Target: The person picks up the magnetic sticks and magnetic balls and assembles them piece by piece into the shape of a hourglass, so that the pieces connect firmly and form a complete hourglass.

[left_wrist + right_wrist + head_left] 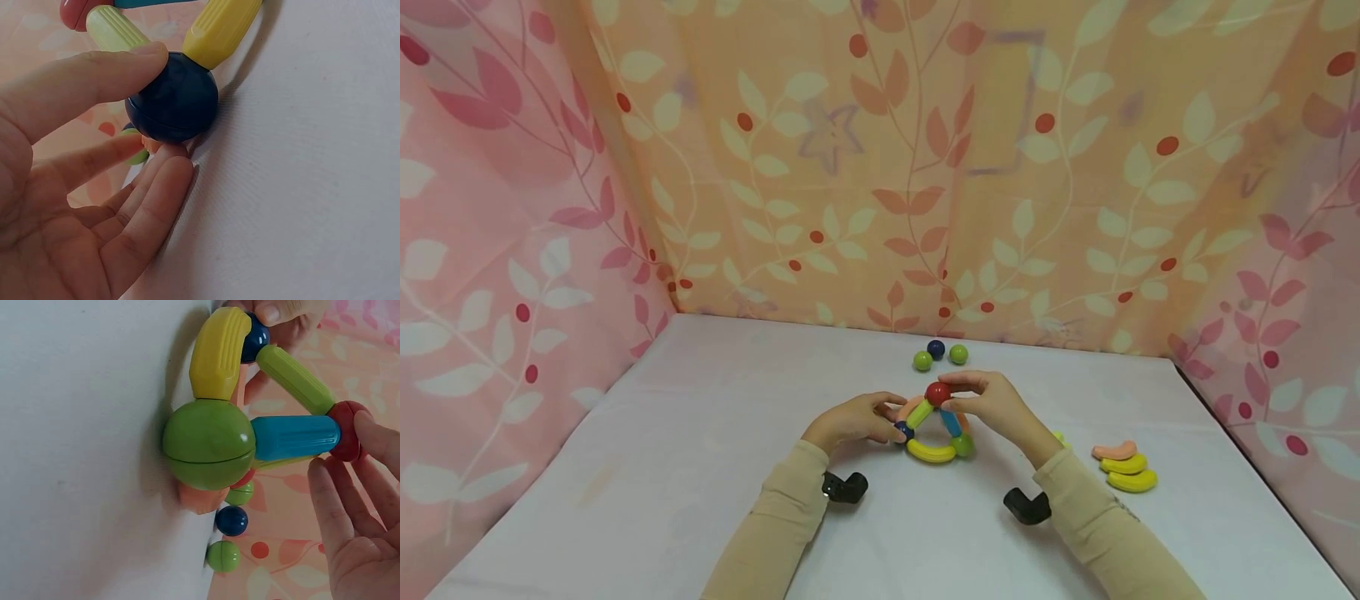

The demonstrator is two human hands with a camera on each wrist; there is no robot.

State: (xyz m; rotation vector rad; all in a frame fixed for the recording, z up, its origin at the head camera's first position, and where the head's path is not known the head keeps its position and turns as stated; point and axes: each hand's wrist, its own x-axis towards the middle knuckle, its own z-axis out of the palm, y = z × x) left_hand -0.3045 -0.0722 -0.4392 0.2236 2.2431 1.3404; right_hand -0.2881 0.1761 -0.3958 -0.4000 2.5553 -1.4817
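Note:
A toy frame of balls and rods stands on the white table in front of me. My left hand [856, 417] holds its dark blue ball [172, 100], thumb on top and fingertips at the lower side. At the peak, my right hand [992, 406] pinches the red ball [937, 393] between thumb and fingers. A light green rod [297, 378] slopes from the blue ball up to the red one. The blue rod [297, 437] joins the red ball to a green ball [209, 444]. Along the base a yellow curved rod [931, 452] links green and dark blue balls; salmon curved rods lie behind.
Farther back sit a dark blue ball [936, 349] and two green balls, one left [922, 361] and one right [958, 354]. Two yellow curved rods [1131, 481] and a salmon one [1114, 451] lie to the right. Patterned curtains [880, 167] enclose the table.

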